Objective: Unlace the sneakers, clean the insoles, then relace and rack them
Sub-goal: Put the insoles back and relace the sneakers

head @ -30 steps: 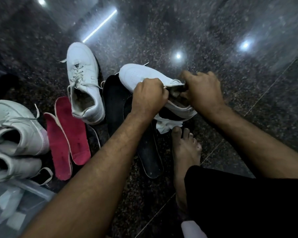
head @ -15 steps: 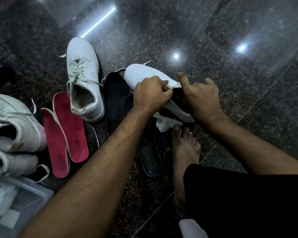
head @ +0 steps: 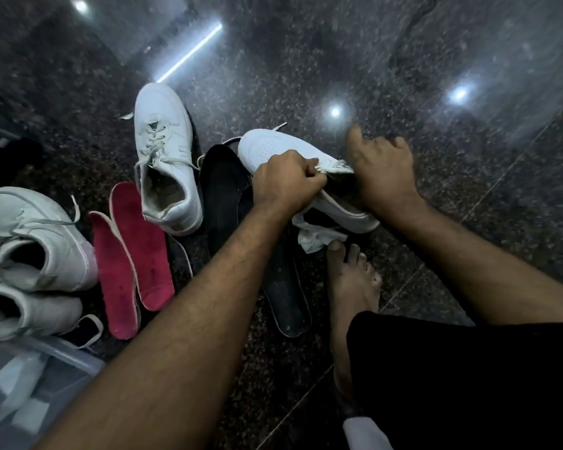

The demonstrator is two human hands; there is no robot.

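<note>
A: From where I stand, take the sneaker under the hands (head: 309,177) as the marker. Far to its left lie two white sneakers (head: 36,245) by a clear plastic box (head: 39,384); nearer, a pair of red insoles (head: 134,254); then a laced white sneaker (head: 166,157) standing on the floor (head: 403,60); then black insoles (head: 228,196) touching the marker shoe itself.

B: And the hands?

A: The left hand (head: 286,180) has its fingers curled tight, pinching what looks like lace or the eyelet edge at the shoe's throat. The right hand (head: 381,170) hovers over the shoe's right side, fingers loosely bent, thumb up; I can't tell whether it holds a lace.

B: So he's working the lace?

A: I'd judge so, though whether out or in I can't say. To do it well he should pin the shoe steady with the left hand, feed one eyelet at a time, and keep both ends even. The crumpled white wipe (head: 319,237) just below the shoe, beside his bare foot (head: 351,287), could snag a loose end.

B: Any brand or writing?

A: None I can read. There are small perforations on the toe, but no logo or label is legible on any shoe, insole or the box.
</note>
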